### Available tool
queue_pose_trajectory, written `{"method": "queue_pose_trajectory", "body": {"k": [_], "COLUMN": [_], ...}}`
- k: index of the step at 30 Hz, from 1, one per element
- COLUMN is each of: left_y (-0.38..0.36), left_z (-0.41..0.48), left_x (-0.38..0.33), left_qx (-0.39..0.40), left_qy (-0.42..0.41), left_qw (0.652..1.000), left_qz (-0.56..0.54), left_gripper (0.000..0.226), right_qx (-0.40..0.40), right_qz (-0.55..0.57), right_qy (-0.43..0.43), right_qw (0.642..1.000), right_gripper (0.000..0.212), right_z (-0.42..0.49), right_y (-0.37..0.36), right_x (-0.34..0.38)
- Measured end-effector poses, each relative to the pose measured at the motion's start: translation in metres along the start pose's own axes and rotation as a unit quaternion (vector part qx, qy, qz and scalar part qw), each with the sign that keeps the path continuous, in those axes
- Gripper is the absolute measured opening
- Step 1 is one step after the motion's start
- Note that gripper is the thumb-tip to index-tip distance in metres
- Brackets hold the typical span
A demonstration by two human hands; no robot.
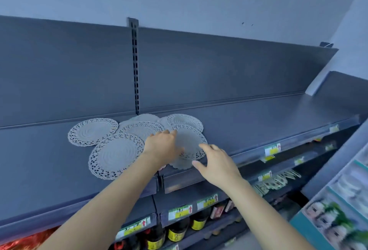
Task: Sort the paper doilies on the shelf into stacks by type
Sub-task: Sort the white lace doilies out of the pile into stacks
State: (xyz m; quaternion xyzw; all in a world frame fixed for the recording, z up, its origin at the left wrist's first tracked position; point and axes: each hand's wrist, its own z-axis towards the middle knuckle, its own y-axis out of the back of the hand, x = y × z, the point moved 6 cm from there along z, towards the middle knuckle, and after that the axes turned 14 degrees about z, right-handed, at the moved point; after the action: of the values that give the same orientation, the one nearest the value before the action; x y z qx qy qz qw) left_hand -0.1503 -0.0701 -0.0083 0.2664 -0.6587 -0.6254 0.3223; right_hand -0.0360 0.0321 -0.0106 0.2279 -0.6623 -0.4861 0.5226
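Note:
Several round white paper doilies lie overlapping on the dark grey top shelf (258, 118). A lacy one (92, 131) sits at the far left, a large lacy one (115, 155) lies near the front, and others (185, 121) spread toward the back. My left hand (162, 146) rests palm down on the pile's middle, fingers touching a lacy-edged doily (191, 144). My right hand (216, 163) hovers at the shelf's front edge beside that doily, fingers spread, holding nothing. A plainer scalloped doily (180, 163) pokes out beneath at the front edge.
The shelf's back panel and slotted upright (135, 66) rise behind the pile. Lower shelves carry price tags (272, 149), dark bottles with yellow labels (177, 231) and small packets (276, 182). Another rack with printed packages (338, 216) stands at the right.

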Motion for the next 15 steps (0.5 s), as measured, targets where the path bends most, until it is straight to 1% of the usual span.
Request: {"method": "queue_pose_trajectory", "body": {"k": [2,4,5,7,8,10,12,15], "left_y": [-0.008,-0.01,-0.01,-0.01,-0.009,-0.009,-0.011,-0.01], "left_z": [0.024,0.046,0.054,0.07,0.078,0.088,0.093,0.094], "left_x": [-0.006,-0.008,-0.009,-0.011,-0.012,-0.013,-0.013,-0.012], "left_qx": [0.026,0.041,0.054,0.097,0.124,0.168,0.195,0.205], "left_qy": [0.053,0.09,0.104,0.127,0.133,0.143,0.163,0.194], "left_qw": [0.998,0.993,0.99,0.984,0.981,0.974,0.966,0.955], "left_qz": [-0.035,-0.067,-0.075,-0.075,-0.063,-0.043,-0.051,-0.089], "left_gripper": [0.059,0.062,0.068,0.084,0.092,0.102,0.105,0.105], "right_qx": [0.011,0.032,0.055,0.103,0.123,0.154,0.169,0.153], "right_qz": [0.026,0.045,0.044,0.007,-0.02,-0.062,-0.078,-0.082], "right_qy": [0.004,0.001,-0.007,-0.024,-0.03,-0.017,0.011,0.04], "right_qw": [1.0,0.998,0.997,0.994,0.992,0.986,0.982,0.984], "right_gripper": [0.066,0.08,0.092,0.118,0.125,0.125,0.127,0.131], "right_z": [0.028,0.059,0.074,0.102,0.114,0.132,0.141,0.148], "right_y": [0.001,0.0,-0.001,-0.001,0.001,0.003,0.0,-0.003], "right_x": [-0.018,-0.033,-0.04,-0.05,-0.054,-0.055,-0.055,-0.061]}}
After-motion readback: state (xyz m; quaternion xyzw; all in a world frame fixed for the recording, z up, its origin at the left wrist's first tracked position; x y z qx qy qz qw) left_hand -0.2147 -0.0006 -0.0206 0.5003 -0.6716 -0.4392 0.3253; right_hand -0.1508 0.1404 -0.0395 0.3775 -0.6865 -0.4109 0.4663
